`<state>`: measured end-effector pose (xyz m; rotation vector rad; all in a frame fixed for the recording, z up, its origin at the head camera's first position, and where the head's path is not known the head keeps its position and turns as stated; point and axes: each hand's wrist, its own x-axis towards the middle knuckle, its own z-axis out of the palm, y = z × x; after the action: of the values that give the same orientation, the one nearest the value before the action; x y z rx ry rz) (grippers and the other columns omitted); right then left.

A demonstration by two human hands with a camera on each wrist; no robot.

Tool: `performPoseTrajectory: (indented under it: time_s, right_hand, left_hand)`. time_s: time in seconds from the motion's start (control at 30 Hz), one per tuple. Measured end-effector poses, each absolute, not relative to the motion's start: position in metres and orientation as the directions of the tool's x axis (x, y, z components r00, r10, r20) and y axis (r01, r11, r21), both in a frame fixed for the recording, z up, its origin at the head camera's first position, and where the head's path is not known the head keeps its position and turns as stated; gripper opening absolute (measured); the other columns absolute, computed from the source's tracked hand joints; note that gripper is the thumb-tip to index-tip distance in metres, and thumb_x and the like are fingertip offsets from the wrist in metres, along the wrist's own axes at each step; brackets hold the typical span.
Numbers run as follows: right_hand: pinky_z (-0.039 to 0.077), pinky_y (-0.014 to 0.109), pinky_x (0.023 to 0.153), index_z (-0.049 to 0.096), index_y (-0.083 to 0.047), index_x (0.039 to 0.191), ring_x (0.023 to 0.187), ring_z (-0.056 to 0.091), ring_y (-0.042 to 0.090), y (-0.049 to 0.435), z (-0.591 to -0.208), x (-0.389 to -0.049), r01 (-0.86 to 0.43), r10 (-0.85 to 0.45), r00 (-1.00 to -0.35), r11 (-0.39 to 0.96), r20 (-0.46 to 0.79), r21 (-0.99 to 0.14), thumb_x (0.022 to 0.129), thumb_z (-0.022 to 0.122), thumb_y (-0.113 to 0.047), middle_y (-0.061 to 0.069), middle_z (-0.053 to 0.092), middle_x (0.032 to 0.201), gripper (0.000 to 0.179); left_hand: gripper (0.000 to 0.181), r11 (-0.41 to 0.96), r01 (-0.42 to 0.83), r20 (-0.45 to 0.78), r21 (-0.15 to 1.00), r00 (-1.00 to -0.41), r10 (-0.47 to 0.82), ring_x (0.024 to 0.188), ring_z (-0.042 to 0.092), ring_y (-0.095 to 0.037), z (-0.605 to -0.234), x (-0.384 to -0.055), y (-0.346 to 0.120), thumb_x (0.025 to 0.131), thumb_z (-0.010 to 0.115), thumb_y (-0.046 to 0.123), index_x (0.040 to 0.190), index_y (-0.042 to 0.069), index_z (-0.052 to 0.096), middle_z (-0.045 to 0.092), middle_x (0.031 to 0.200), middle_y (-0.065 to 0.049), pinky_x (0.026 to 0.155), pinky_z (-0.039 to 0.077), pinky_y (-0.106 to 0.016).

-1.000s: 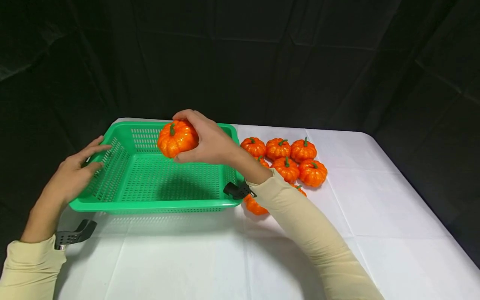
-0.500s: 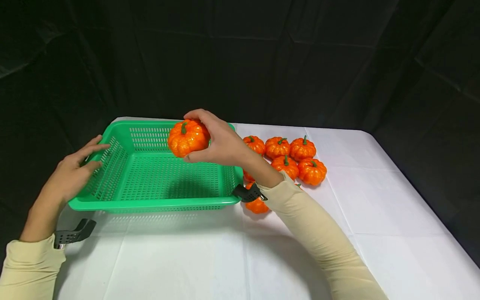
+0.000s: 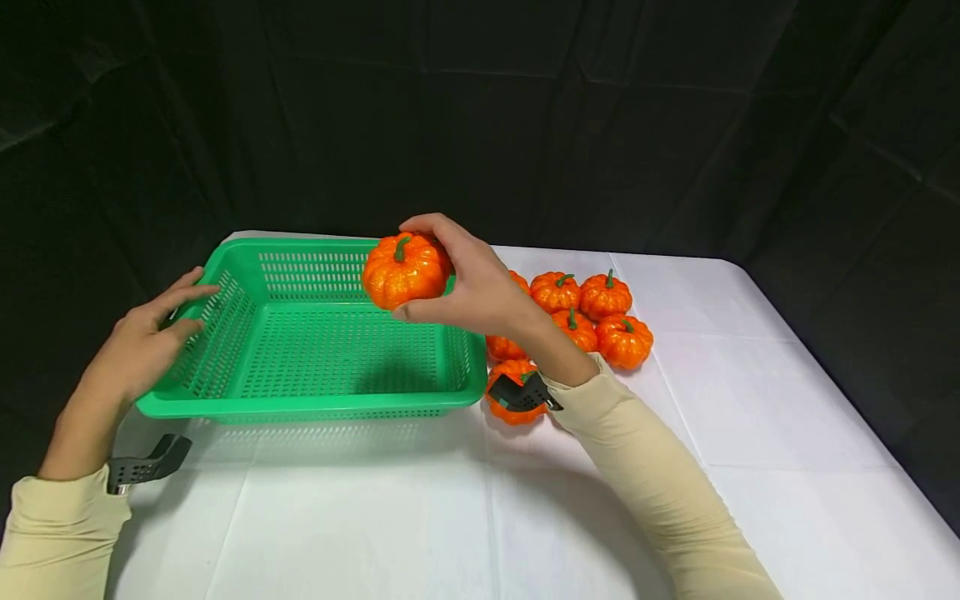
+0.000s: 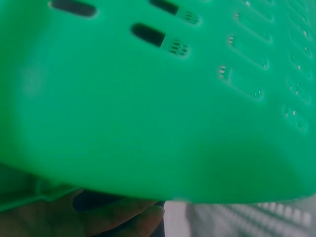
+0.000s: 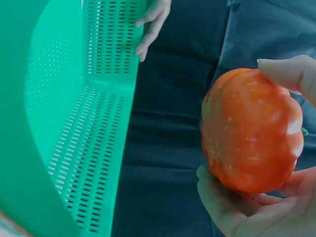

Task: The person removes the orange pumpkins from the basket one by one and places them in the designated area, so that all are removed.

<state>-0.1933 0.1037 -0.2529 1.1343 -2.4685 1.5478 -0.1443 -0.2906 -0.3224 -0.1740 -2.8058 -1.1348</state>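
My right hand grips a small glossy orange pumpkin with a green stem, raised over the right back part of a green plastic basket. The right wrist view shows the thumb on one side of the pumpkin and the fingers on the other. At the basket's left rim rests my left hand, thumb and index finger extended over the edge. In the left wrist view, the basket wall fills most of the picture, with parts of fingers low down. Inside the basket, only the perforated floor shows.
Several more pumpkins stand grouped right of the basket, partly hidden behind my right wrist and forearm. A white cloth covers the table. Black fabric hangs behind it and at the sides.
My right hand has moved to the right across the basket with the pumpkin still in its grip. The left hand has stayed at the left rim.
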Motion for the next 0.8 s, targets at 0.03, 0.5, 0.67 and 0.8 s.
performPoseTrajectory:
  time_s: [0.03,0.5,0.67,0.8]
  right_hand:
    - [0.058,0.035,0.088,0.051,-0.013,0.142,0.111,0.059,0.016,0.106,-0.252,-0.192,-0.580,-0.561,-0.738,0.244,0.375,-0.777,0.080,0.086,-0.018,-0.001,0.057,0.131,0.072]
    - [0.059,0.040,0.087,0.050,-0.015,0.143,0.110,0.061,0.019,0.156,-0.252,-0.169,-0.545,-0.481,-0.794,0.294,0.371,-0.785,0.079,0.086,-0.016,-0.001,0.061,0.128,0.073]
    - [0.059,0.042,0.087,0.050,-0.017,0.143,0.109,0.062,0.021,0.176,-0.255,-0.161,-0.507,-0.442,-0.828,0.327,0.345,-0.797,0.080,0.086,-0.013,0.001,0.062,0.127,0.073]
    - [0.061,0.045,0.080,0.049,-0.019,0.144,0.109,0.061,0.024,0.190,-0.259,-0.156,-0.454,-0.412,-0.860,0.344,0.302,-0.822,0.081,0.086,-0.011,0.003,0.061,0.127,0.074]
  left_hand:
    - [0.049,0.713,0.148,0.145,0.685,-0.987,0.066,0.151,0.010,-0.054,-0.323,-0.144,-0.291,0.110,0.039,0.012,0.156,-0.005,0.040,0.013,0.172,-0.012,0.104,0.019,-0.077]
    - [0.049,0.711,0.147,0.140,0.688,-0.988,0.069,0.151,0.011,-0.051,-0.323,-0.145,-0.292,0.110,0.040,0.015,0.157,0.001,0.041,0.013,0.173,-0.007,0.099,0.023,-0.072]
    - [0.050,0.712,0.147,0.135,0.687,-0.988,0.074,0.151,0.012,-0.051,-0.324,-0.146,-0.293,0.110,0.040,0.016,0.158,0.001,0.040,0.012,0.173,-0.006,0.102,0.023,-0.073]
    - [0.050,0.719,0.149,0.142,0.679,-0.987,0.071,0.149,0.016,-0.053,-0.324,-0.145,-0.292,0.110,0.040,0.015,0.158,0.001,0.040,0.013,0.173,-0.007,0.092,0.028,-0.066]
